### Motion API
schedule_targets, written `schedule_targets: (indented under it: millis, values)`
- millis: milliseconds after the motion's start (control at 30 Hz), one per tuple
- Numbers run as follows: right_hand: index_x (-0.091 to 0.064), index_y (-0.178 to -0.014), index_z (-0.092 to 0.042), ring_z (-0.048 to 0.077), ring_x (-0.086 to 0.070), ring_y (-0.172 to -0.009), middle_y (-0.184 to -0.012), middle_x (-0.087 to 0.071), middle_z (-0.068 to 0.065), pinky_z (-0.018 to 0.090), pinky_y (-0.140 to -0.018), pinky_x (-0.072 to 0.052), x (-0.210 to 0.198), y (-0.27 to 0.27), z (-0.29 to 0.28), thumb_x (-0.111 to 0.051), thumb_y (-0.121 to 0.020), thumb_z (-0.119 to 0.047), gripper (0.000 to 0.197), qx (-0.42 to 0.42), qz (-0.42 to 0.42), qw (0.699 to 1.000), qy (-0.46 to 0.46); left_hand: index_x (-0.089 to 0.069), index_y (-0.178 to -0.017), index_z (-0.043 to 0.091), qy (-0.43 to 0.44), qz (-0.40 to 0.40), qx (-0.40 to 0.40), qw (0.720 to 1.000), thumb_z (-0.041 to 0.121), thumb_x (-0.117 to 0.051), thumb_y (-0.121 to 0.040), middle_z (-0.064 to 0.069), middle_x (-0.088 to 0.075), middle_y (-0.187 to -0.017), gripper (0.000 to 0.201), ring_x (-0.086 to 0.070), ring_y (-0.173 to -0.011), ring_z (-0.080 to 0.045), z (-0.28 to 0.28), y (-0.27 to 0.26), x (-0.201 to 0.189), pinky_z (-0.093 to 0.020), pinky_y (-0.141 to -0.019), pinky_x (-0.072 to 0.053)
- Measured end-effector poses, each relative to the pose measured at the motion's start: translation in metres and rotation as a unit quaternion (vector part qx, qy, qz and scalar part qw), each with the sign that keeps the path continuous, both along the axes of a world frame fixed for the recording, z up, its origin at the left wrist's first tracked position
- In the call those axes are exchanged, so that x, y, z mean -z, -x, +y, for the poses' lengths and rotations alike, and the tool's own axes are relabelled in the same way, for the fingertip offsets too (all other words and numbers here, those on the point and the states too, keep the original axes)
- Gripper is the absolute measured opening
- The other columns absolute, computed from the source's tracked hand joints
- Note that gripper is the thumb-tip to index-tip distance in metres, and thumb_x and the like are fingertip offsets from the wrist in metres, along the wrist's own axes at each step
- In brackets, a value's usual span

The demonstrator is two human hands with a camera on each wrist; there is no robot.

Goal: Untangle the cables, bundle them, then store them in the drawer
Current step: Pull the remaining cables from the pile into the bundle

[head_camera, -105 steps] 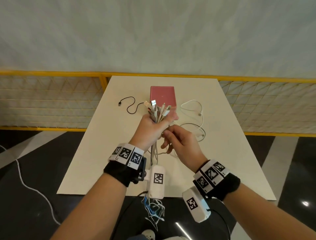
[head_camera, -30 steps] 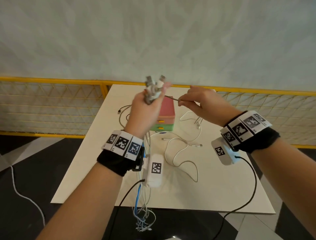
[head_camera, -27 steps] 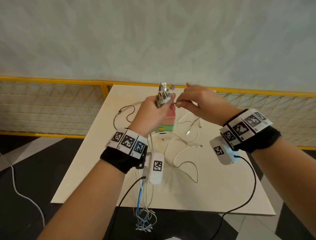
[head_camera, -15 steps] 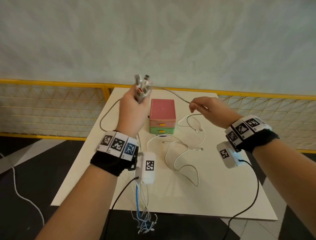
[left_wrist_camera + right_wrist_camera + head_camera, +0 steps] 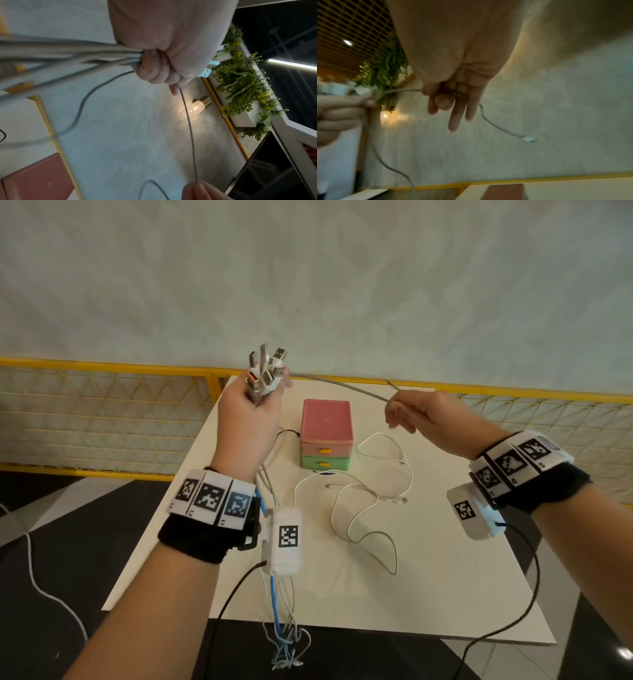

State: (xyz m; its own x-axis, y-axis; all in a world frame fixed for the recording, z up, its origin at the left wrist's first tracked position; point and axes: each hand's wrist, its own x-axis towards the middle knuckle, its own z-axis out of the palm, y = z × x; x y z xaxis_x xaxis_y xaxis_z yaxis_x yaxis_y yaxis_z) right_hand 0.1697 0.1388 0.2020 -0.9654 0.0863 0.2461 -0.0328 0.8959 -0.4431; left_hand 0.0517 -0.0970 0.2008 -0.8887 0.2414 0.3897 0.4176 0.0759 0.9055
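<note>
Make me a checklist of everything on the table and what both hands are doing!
Surface: white table, cables lying on it.
Job's things: pink and green drawer box, both drawers closed.
Clutter: nothing seen.
Grippers: left hand grips a bunch of cables, plugs up; right hand pinches one grey cable stretched from the bunch.
Cables: white cables loose on table; black cable beside box; bunch's tails hang over table's near edge.
Surroundings: yellow railing, pale wall.
</note>
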Motion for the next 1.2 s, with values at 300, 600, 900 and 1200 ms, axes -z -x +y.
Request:
schedule_targets:
  millis: [300, 600, 900, 1200]
  values:
    - [-0.047, -0.102, -0.019, 0.017, -0.069, -0.054, -0.066, -0.069, 0.002, 0.006, -0.043, -0.037, -0.017, -0.053, -0.084, -0.035, -0.1, -0.029, 0.016, -0.076, -0.171, 0.977, 0.099, -0.075, -0.073, 0.029, -0.018, -0.048, 0.111, 0.993, 0.05, -0.057, -0.089, 0.004, -0.029, -0.046, 0.032, -0.026, -0.04, -0.014, -0.016, -0.018, -0.003, -0.025, -0.047, -0.023]
    - [-0.064, -0.1, -0.025, 0.004, -0.061, -0.08, -0.091, -0.067, -0.012, 0.025, -0.073, -0.049, 0.028, -0.077, -0.107, -0.038, -0.093, -0.05, 0.037, -0.106, -0.17, 0.979, -0.043, -0.049, -0.05, 0.012, 0.05, -0.093, 0.326, 0.94, 0.048, -0.045, -0.097, -0.004, -0.034, -0.045, 0.059, -0.029, -0.04, -0.019, -0.029, -0.061, -0.005, -0.023, -0.043, -0.029]
    - [-0.052, -0.102, 0.006, -0.002, -0.06, -0.085, -0.089, -0.058, -0.002, 0.015, -0.082, -0.048, 0.033, -0.072, -0.152, -0.035, -0.1, -0.009, 0.023, -0.139, -0.03, 0.952, 0.271, -0.074, -0.072, 0.015, 0.143, 0.014, 0.353, 0.925, 0.039, -0.034, -0.104, 0.006, -0.075, -0.09, 0.056, -0.067, -0.088, -0.001, -0.02, -0.099, -0.003, -0.024, -0.083, -0.046]
    - [-0.041, -0.092, -0.005, 0.004, -0.03, -0.047, -0.062, -0.033, 0.0, 0.019, -0.042, -0.028, 0.048, -0.066, -0.172, -0.027, -0.103, -0.012, 0.019, -0.074, -0.04, 0.879, 0.469, -0.055, -0.061, 0.008, 0.07, -0.127, 0.333, 0.932, 0.041, -0.04, -0.102, -0.005, -0.074, -0.077, 0.055, -0.072, -0.081, -0.019, -0.022, -0.102, 0.017, -0.031, -0.073, -0.054]
